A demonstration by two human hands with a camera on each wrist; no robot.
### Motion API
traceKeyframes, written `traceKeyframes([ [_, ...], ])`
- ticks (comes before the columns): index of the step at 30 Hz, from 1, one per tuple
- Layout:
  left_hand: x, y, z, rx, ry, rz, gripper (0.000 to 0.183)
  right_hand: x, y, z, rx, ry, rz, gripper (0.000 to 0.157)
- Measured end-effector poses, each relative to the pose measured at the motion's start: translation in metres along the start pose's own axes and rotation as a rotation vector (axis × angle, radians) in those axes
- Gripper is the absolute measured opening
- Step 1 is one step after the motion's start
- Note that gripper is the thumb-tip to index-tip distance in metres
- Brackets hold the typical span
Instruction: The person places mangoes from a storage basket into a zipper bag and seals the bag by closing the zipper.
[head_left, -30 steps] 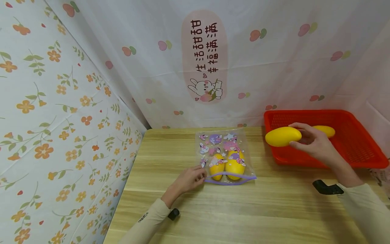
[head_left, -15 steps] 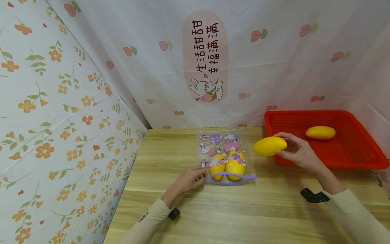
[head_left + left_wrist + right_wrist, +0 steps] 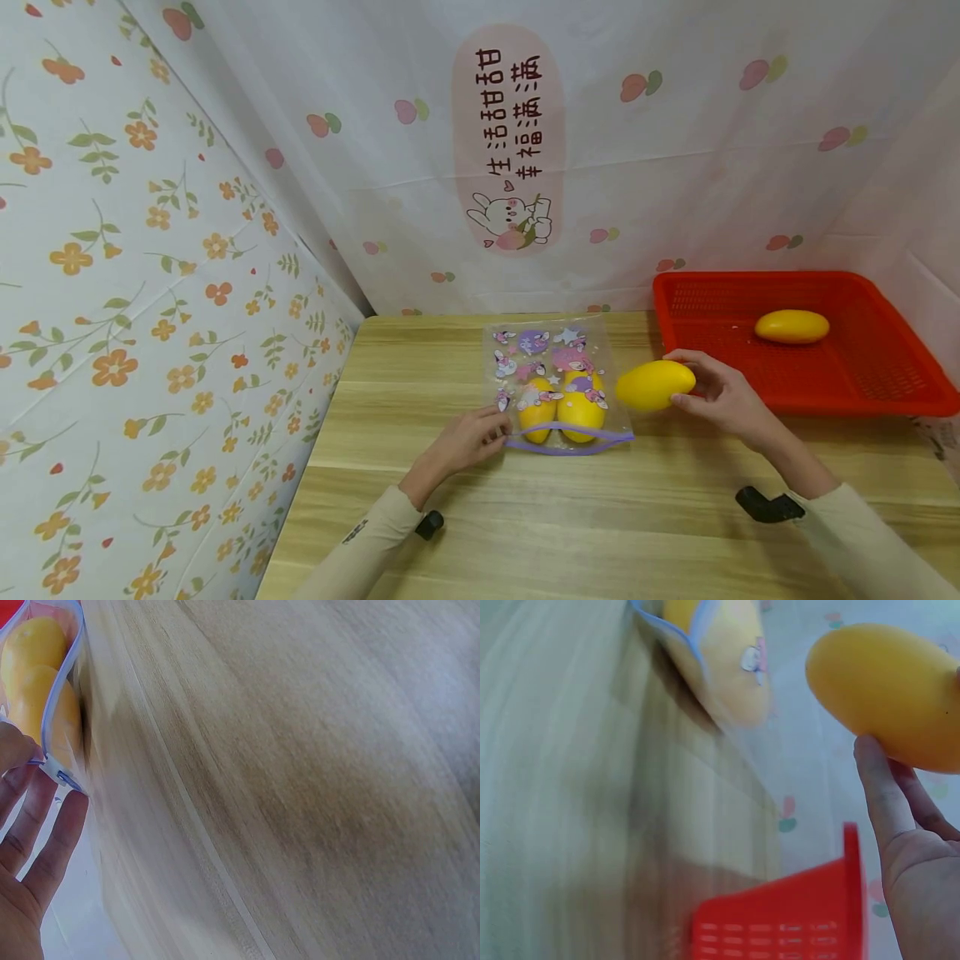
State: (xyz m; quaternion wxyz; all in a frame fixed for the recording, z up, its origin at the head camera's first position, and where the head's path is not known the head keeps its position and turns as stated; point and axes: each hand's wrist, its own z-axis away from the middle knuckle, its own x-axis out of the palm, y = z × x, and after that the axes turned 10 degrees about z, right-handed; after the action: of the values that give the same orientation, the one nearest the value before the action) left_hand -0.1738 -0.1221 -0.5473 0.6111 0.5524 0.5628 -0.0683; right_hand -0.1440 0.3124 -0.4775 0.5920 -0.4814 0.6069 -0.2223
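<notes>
My right hand (image 3: 716,396) holds a smooth yellow mango (image 3: 654,386) by its right end, above the table between the bag and the basket. Its fingers also show against the mango (image 3: 889,694) in the right wrist view. A clear zip bag (image 3: 525,354) with pink and purple rabbit prints lies on the table, its purple-edged mouth facing me and gaping. Two yellow mangoes lie side by side inside, one being the right-hand mango (image 3: 576,417). My left hand (image 3: 468,440) pinches the bag's left mouth corner, beside the zip slider (image 3: 60,772).
A red plastic basket (image 3: 892,333) with slotted walls stands at the back right, holding one more mango (image 3: 792,327). Behind the wooden table (image 3: 570,525) hangs a printed white curtain (image 3: 375,108), and a floral one (image 3: 172,275) closes off the left side.
My right hand has carried the mango left and toward me, out from over the basket to near the bag's right edge. The left hand keeps its place at the bag's corner.
</notes>
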Motion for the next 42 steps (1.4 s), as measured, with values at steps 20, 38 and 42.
traceKeyframes([
  [20, 0.002, -0.002, -0.001, -0.014, -0.01, -0.027, 0.009, 0.054, 0.018, 0.029, 0.073, -0.099, -0.17, 0.042],
  [38, 0.002, -0.001, 0.0, -0.004, -0.002, -0.02, 0.009, 0.082, 0.009, 0.043, 0.283, -0.203, -0.303, 0.045],
  [42, 0.002, -0.002, 0.001, -0.001, 0.002, -0.01, 0.01, 0.089, 0.003, 0.047, 0.378, -0.237, -0.397, 0.046],
])
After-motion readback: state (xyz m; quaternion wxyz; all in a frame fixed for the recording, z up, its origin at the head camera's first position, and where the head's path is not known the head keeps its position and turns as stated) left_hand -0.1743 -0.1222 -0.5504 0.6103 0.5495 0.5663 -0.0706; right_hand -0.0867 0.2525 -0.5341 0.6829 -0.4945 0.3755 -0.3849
